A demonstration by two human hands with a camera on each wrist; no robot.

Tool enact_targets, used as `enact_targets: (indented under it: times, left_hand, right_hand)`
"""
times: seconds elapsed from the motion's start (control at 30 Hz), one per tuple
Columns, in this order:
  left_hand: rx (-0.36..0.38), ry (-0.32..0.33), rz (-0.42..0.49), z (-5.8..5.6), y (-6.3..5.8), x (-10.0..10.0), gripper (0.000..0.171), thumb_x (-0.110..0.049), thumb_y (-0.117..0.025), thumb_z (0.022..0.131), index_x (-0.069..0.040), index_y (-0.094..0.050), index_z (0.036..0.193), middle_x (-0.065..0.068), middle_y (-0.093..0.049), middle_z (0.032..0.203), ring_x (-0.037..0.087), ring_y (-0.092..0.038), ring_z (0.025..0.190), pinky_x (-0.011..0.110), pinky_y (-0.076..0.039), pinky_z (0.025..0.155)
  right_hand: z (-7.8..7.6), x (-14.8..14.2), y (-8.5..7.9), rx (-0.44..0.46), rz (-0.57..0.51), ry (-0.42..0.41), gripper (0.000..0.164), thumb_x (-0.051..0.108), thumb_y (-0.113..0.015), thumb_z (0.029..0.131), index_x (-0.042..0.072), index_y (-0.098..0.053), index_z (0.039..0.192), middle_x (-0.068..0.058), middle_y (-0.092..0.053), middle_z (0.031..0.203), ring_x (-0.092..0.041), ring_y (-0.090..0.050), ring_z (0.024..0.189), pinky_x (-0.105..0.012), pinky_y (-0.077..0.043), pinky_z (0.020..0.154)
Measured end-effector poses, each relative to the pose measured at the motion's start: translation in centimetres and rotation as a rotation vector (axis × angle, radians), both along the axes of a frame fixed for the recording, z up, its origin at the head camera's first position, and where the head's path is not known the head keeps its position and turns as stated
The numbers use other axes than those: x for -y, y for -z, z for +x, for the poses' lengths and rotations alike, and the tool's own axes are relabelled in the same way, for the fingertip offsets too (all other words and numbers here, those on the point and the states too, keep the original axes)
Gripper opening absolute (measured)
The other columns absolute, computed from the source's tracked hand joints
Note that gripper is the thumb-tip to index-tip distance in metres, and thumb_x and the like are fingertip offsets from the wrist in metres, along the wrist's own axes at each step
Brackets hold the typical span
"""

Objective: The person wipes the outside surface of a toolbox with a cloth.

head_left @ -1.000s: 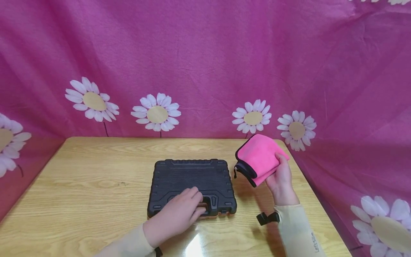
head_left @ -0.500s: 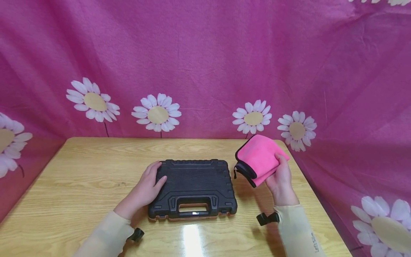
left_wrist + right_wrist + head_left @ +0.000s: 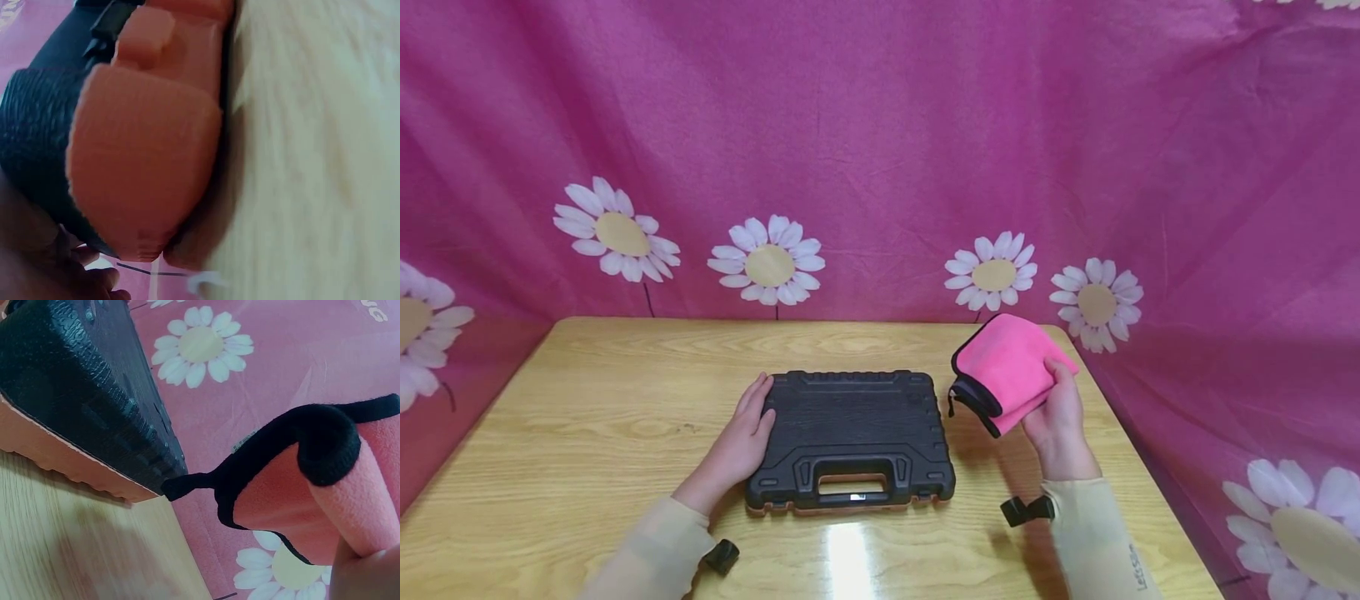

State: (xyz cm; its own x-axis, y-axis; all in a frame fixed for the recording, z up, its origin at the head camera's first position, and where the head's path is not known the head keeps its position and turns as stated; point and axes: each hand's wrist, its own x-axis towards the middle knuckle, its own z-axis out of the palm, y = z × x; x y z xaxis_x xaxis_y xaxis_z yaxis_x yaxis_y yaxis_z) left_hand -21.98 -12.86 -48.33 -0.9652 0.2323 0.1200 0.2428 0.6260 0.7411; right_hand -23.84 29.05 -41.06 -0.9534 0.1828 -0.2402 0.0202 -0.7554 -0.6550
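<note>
In the head view my left hand (image 3: 741, 442) lies along the left side of a black plastic tool case (image 3: 857, 425), fingers extended at its back left corner and thumb at its edge. The case lies flat on the table with its handle (image 3: 852, 500) towards me. Seen from the left wrist, its orange lower half (image 3: 140, 162) rests close over the wood. To the right of the case, my right hand (image 3: 1058, 425) holds a folded pink cloth (image 3: 1003, 367) with black trim up in the air. A black loop (image 3: 190, 485) hangs off the cloth's trim.
A wooden table (image 3: 610, 417) carries the case. Magenta cloth (image 3: 880, 150) printed with white daisies hangs behind it and at both sides. Each wrist wears a small black camera, such as the right one (image 3: 1015, 511).
My left hand has left the handle area and moved to the case's left side; its thumb has since drawn back from the lid. My right hand keeps the pink cloth in place.
</note>
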Motion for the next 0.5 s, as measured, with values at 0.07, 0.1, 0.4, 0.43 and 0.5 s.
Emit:
enact_targets:
  times: [0.07,0.1,0.4,0.43,0.5]
  left_hand:
    - [0.000,-0.011,-0.001,0.08,-0.02,-0.16,0.055,-0.011,-0.034,0.112,0.008,-0.018,0.161,0.030,-0.013,0.168,0.048,-0.015,0.155,0.062,-0.021,0.124]
    - [-0.001,-0.017,-0.002,0.08,-0.02,-0.24,0.055,-0.011,-0.034,0.112,0.007,-0.019,0.161,0.030,-0.013,0.168,0.048,-0.015,0.155,0.062,-0.021,0.124]
    - [0.002,-0.039,0.003,-0.36,0.34,-0.48,0.055,-0.010,-0.033,0.111,0.007,-0.018,0.161,0.029,-0.012,0.169,0.047,-0.015,0.156,0.061,-0.020,0.125]
    - [0.000,-0.039,0.006,-0.49,0.42,-0.47,0.055,-0.010,-0.033,0.111,0.007,-0.018,0.161,0.030,-0.012,0.169,0.047,-0.015,0.156,0.061,-0.019,0.125]
    - [-0.007,-0.037,0.015,-0.76,0.52,-0.44,0.054,-0.009,-0.034,0.111,0.008,-0.018,0.161,0.030,-0.013,0.168,0.048,-0.015,0.156,0.062,-0.019,0.125]
  right_hand:
    - [0.06,0.02,-0.11,0.000,-0.006,-0.003,0.026,0.022,-0.029,0.113,0.019,-0.042,0.135,0.010,-0.060,0.125,-0.001,-0.055,0.119,-0.019,-0.040,0.111]
    - [0.08,0.02,-0.14,0.000,-0.009,-0.005,0.026,0.022,-0.029,0.113,0.019,-0.042,0.135,0.010,-0.060,0.125,-0.001,-0.055,0.119,-0.019,-0.040,0.110]
    - [0.04,0.01,-0.16,0.011,-0.022,-0.009,0.026,0.023,-0.029,0.113,0.020,-0.041,0.136,0.010,-0.057,0.128,-0.002,-0.056,0.118,-0.019,-0.045,0.105]
    - [0.02,0.00,-0.16,0.013,-0.024,-0.006,0.027,0.023,-0.029,0.113,0.020,-0.041,0.136,0.010,-0.057,0.130,-0.002,-0.056,0.119,-0.019,-0.045,0.106]
    - [-0.07,0.03,-0.17,0.017,-0.025,0.002,0.027,0.022,-0.028,0.113,0.020,-0.042,0.137,0.009,-0.056,0.131,-0.002,-0.056,0.119,-0.019,-0.043,0.108]
